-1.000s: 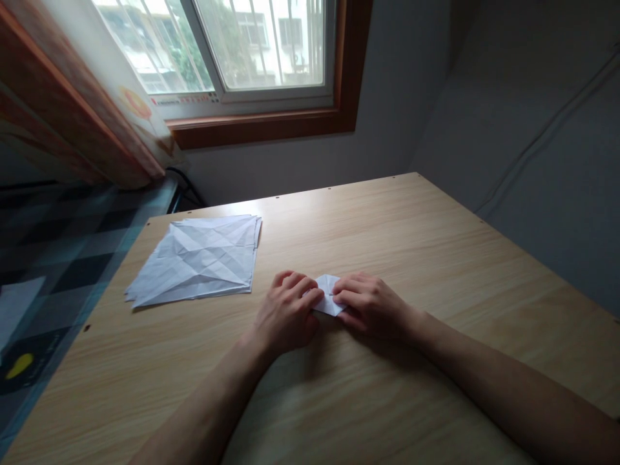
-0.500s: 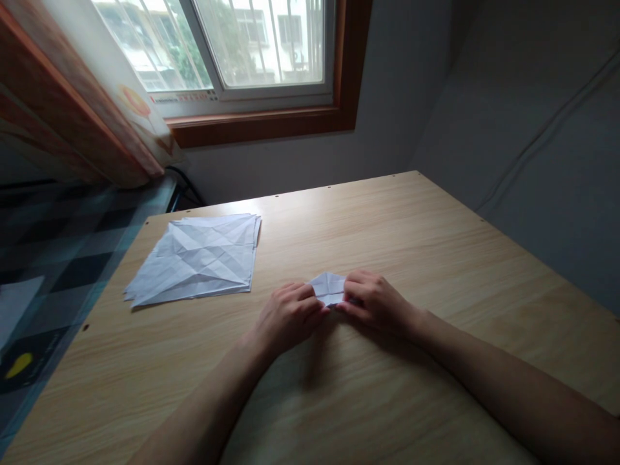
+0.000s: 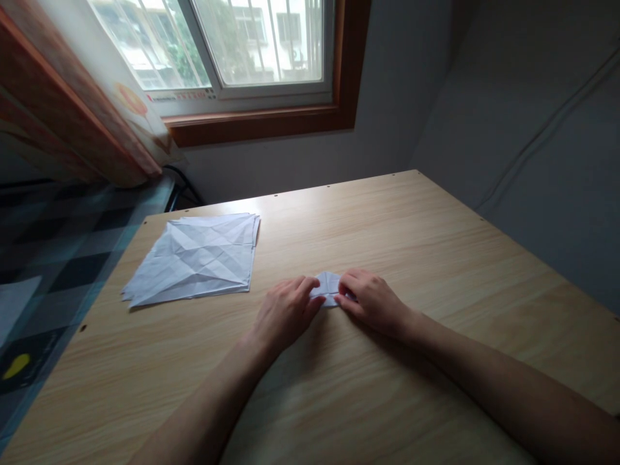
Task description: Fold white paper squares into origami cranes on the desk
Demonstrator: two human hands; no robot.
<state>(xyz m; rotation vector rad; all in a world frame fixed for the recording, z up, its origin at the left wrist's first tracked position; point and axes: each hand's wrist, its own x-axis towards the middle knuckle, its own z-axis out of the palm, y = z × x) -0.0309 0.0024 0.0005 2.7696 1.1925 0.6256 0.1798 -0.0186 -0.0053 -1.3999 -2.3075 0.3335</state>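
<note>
Our left hand and right hand, fingers half curled, pinch the small folded paper against the table; we see creased sheets well apart

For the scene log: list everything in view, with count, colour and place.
folded paper: one, white, small, mid-table
paper sheets: one stack, white, creased, table's far left
table: one, light wood, foreground
window: one, white frame, brown surround, top
curtain: one, orange and cream, upper left
checked surface: one, dark, left of the table
left hand: one, bare, fingertips on the paper's left edge
right hand: one, bare, fingers curled on the paper's right edge
</note>
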